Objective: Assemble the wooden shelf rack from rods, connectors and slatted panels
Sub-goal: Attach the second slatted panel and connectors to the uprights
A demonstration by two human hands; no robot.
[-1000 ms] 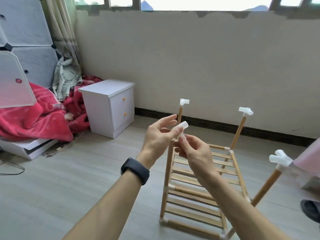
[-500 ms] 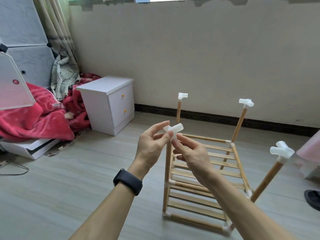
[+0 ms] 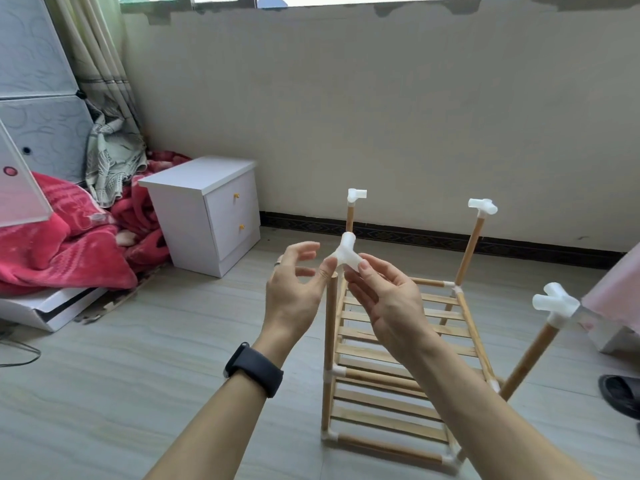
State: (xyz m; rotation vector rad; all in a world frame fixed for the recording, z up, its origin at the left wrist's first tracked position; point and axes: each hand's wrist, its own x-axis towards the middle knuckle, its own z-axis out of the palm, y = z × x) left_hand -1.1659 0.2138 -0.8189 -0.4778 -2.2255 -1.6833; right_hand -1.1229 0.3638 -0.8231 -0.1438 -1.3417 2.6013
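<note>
The wooden rack (image 3: 394, 386) stands on the floor with two slatted panels between its rods. White connectors cap three uprights: the far left one (image 3: 356, 195), the far right one (image 3: 483, 206) and the near right one (image 3: 554, 301). The near left rod (image 3: 330, 323) has a bare top. Just above that top my right hand (image 3: 384, 303) pinches a white three-way connector (image 3: 346, 254) by one leg. My left hand (image 3: 294, 289) is beside it with its fingers spread; only its thumb tip touches the connector.
A white two-drawer nightstand (image 3: 207, 216) stands at the back left, beside a red blanket (image 3: 62, 237) and a grey cabinet (image 3: 34, 98). A black slipper (image 3: 620, 393) and a pink object (image 3: 616, 289) lie at the right. Bare floor lies to the rack's left.
The connector has turned so its three legs show and sits lower, just over the near left rod's top. My left fingers have come off it; my right hand keeps its pinch.
</note>
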